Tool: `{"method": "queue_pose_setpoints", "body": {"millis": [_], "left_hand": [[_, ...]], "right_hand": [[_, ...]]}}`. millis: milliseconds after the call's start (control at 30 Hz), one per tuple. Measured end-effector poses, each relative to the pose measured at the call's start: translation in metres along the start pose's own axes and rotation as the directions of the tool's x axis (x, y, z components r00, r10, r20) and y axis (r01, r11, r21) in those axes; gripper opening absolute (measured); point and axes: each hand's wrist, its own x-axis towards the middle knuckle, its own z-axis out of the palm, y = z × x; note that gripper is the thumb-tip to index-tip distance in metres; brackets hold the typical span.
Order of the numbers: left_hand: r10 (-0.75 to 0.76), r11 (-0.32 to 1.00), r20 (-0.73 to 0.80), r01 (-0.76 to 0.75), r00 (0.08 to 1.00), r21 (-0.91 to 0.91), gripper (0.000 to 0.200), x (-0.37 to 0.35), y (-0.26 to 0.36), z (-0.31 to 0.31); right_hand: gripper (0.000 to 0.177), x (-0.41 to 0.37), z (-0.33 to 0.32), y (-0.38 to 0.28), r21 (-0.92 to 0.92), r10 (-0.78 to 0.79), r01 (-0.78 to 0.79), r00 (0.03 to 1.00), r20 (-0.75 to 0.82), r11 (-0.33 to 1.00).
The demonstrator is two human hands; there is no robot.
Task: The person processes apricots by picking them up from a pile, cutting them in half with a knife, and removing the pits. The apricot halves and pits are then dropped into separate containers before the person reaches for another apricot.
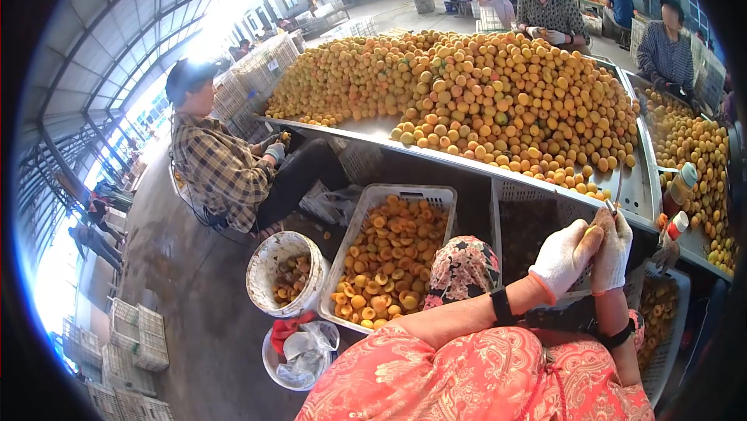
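Observation:
Both my hands wear white gloves and meet at the right, just off the near edge of the metal table (373, 135). My left hand (566, 256) is closed, its stained thumb pressed near the other hand; what it grips, if anything, is hidden. Beside it my right hand (612, 250) has its fingers pinched together around something thin that I cannot make out. Beyond them lies a large heap of orange apricots (513, 102). Below and to the left, a white crate (448, 197) holds halved apricots (389, 257).
A white bucket (257, 269) and a smaller one with plastic bags (307, 351) stand left of the crate. A person in a plaid shirt (222, 164) sits at the left. Red-and-white bottles (677, 225) stand at the right. More people are behind the table.

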Motion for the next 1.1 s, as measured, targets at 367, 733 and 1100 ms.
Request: {"method": "queue_pose_setpoints", "body": {"millis": [367, 733, 1100], "left_hand": [[-0.104, 0.994, -0.115, 0.099, 0.988, -0.046, 0.030, 0.006, -0.044, 0.009], [-0.345, 0.736, -0.041, 0.243, 0.938, -0.632, 0.035, 0.018, -0.085, 0.034], [-0.539, 0.270, 0.538, 0.738, 0.648, -0.618, 0.045, 0.018, -0.067, 0.002]], "right_hand": [[0.012, 0.017, 0.001, 0.033, -0.157, 0.036, -0.034, 0.999, 0.010, 0.987], [0.015, 0.025, 0.005, 0.048, -0.310, 0.050, -0.067, 0.997, -0.064, 0.948], [0.023, 0.014, 0.007, 0.038, -0.726, -0.244, 0.237, 0.965, 0.098, 0.646]]}}
